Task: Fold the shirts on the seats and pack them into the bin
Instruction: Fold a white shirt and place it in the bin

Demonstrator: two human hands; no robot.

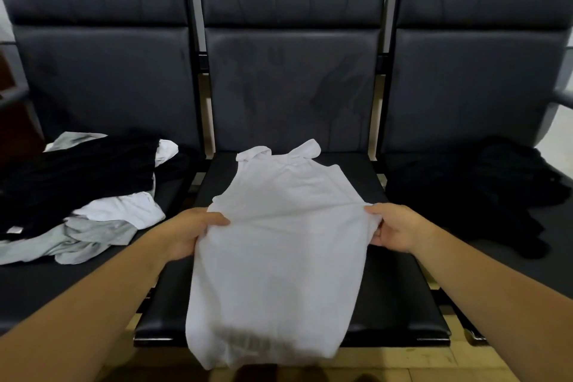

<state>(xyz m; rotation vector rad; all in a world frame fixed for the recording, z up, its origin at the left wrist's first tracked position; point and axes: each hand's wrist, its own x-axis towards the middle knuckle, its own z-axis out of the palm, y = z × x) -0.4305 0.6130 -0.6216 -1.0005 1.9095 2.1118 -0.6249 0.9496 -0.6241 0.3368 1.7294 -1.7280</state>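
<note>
no text can be read; the small white tag (14,230) on the black shirt (77,177) seems too blurred.

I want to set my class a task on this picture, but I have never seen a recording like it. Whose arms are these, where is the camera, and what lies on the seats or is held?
There is no machine here. The two bare arms belong to a person, and the single picture comes from a wide-angle camera worn on that person's head, looking forward and down. The left hand and the right hand each grip one side of a white sleeveless fabric shirt. It is spread over the middle black padded seat, its lower end hanging past the front edge. The seat to the left holds a loose pile of black, white and grey garments; the seat to the right holds a heap of black clothing. No bin shows.
</note>
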